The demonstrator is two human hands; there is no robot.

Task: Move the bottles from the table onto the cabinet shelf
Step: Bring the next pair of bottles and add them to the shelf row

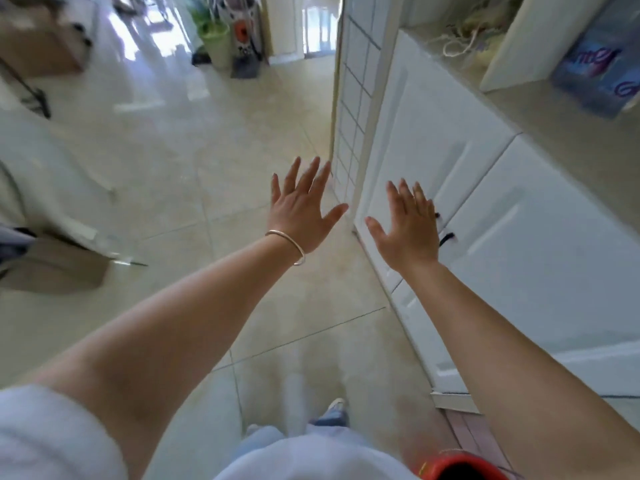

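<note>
Both of my hands are stretched out in front of me, palms down, with fingers spread and nothing in them. My left hand [302, 206], with a thin bangle on the wrist, hovers over the tiled floor. My right hand [408, 226] is in front of the white cabinet [519, 216] doors on the right. The cabinet shelf [540, 109] runs along the upper right above the doors. No bottle can be made out in this blurred view. A white-covered table [38, 161] stands at the left edge.
A blue and purple package [599, 67] and a coil of white cord [460, 43] lie on the shelf. A cardboard box [38, 43], a green bin [216, 43] and a doorway are at the back. A red object [460, 467] is by my right elbow.
</note>
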